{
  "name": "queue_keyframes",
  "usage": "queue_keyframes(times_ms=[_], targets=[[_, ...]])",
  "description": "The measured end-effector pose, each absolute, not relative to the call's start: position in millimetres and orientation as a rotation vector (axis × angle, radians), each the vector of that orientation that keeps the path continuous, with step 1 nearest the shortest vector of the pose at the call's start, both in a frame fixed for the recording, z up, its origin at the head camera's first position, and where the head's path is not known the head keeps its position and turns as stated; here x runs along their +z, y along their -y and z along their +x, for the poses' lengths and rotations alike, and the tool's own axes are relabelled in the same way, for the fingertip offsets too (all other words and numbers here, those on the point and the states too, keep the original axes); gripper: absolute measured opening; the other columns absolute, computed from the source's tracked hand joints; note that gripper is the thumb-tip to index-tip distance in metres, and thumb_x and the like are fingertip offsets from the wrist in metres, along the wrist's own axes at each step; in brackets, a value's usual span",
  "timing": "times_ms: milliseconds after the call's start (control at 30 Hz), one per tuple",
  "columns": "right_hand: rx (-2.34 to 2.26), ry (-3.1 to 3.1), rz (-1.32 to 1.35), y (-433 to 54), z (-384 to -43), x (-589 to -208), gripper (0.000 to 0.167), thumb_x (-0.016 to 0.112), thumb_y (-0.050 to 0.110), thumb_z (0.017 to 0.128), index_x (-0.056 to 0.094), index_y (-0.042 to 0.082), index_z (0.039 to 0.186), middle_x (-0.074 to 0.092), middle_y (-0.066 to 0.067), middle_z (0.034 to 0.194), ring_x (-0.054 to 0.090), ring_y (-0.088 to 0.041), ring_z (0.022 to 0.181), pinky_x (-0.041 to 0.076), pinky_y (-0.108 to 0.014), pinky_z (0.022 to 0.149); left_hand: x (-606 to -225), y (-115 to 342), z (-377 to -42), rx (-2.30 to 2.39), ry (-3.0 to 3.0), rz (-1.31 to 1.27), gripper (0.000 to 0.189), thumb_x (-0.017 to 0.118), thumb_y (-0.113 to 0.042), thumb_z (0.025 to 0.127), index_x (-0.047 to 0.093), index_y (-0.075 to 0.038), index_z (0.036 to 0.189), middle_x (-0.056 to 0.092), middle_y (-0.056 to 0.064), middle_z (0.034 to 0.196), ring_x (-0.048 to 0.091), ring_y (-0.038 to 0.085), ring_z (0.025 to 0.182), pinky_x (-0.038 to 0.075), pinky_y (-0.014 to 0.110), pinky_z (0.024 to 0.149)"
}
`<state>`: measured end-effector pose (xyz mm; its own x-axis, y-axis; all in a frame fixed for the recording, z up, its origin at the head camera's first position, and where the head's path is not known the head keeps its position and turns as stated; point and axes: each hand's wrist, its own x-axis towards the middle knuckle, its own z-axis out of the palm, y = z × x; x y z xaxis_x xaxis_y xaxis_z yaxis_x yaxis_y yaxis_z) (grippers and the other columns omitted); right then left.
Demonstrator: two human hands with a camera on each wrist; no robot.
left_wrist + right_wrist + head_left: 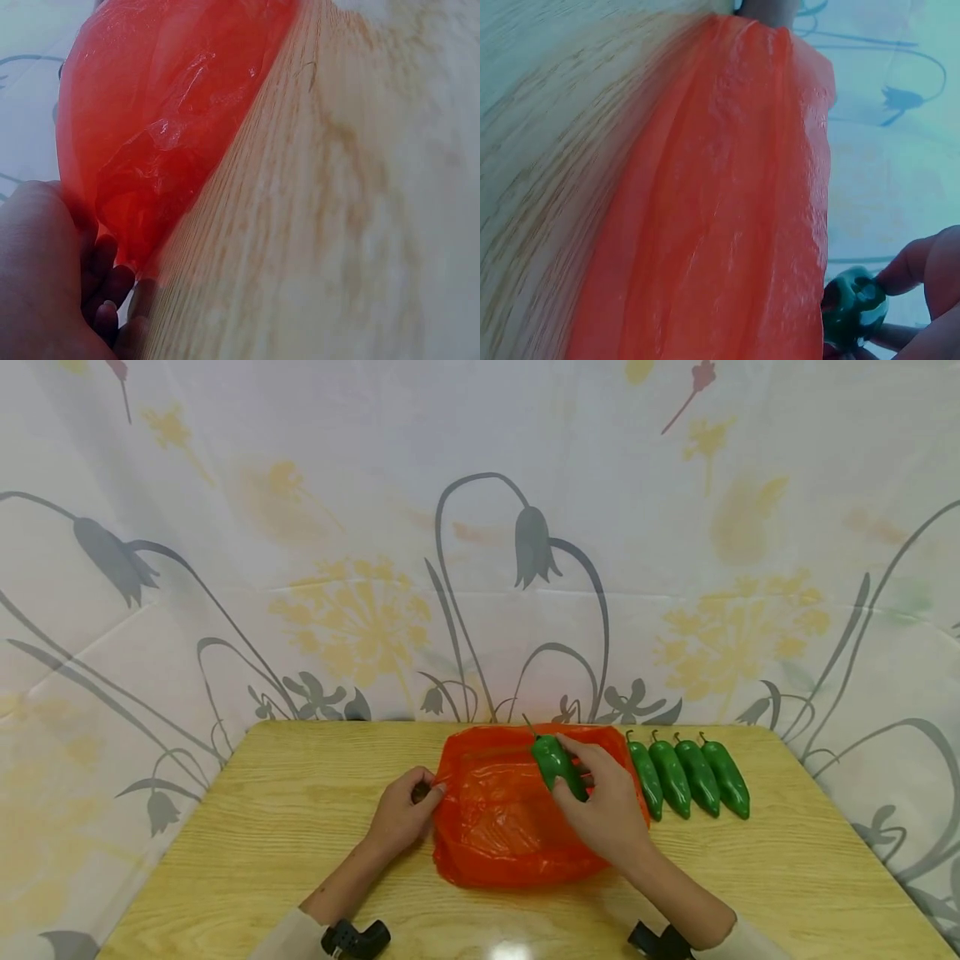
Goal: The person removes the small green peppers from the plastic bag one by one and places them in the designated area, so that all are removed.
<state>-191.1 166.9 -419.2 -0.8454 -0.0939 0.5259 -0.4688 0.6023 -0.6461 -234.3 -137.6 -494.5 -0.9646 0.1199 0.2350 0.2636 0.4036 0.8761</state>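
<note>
An open red plastic bag [510, 827] lies on the table with its mouth spread wide. At its left rim, my left hand [401, 814] pinches the plastic between thumb and fingers; the left wrist view shows that hand [52, 277] by the bag's side wall [172, 112]. My right hand [603, 802] holds a green chili pepper [557, 764] over the right part of the bag, its stem pointing away. In the right wrist view the pepper's rounded end [856, 307] shows between thumb and fingers, beyond the bag's near wall [712, 202].
Several more green chili peppers [697, 777] lie in a row just right of the bag, stems toward the back. The wooden table [285, 810] ends at a flower-printed cloth [480, 635] hanging behind it. Dark wrist devices [356, 938] sit at both sleeves.
</note>
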Motion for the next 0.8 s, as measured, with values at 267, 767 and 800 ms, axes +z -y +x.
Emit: queue_keyframes(times_ms=[267,767,800], targets=[[1.102,2.384,0.408,-183.8,-187.2,-417.1,0.054,0.073,0.001,0.093,0.063,0.008,0.145,0.071,-0.007,0.119,0.065,-0.016,0.092,0.058,-0.029,0.079,-495.5,138.2,-234.9,-1.598,2.520,-0.351,0.009,0.072,-0.017,0.101,0.067,-0.013,0.094,0.060,-0.001,0.082,0.054,0.013,0.073,0.044,0.025,0.068],[1.050,2.370,0.320,-208.4,-190.0,-411.6,0.051,0.075,0.003,0.095,0.065,0.007,0.144,0.072,-0.012,0.119,0.068,-0.024,0.093,0.054,-0.019,0.078,-499.0,138.2,-236.6,-1.560,2.550,-0.343,0.008,0.072,-0.018,0.100,0.067,-0.016,0.094,0.058,-0.003,0.081,0.054,0.014,0.075,0.044,0.026,0.069],[1.042,2.369,0.313,-210.8,-190.1,-411.7,0.050,0.075,0.003,0.095,0.065,0.006,0.144,0.072,-0.013,0.119,0.068,-0.024,0.093,0.053,-0.017,0.078,-498.8,138.3,-236.5,-1.556,2.552,-0.341,0.008,0.072,-0.018,0.100,0.067,-0.016,0.094,0.058,-0.003,0.081,0.054,0.014,0.075,0.044,0.026,0.069]])
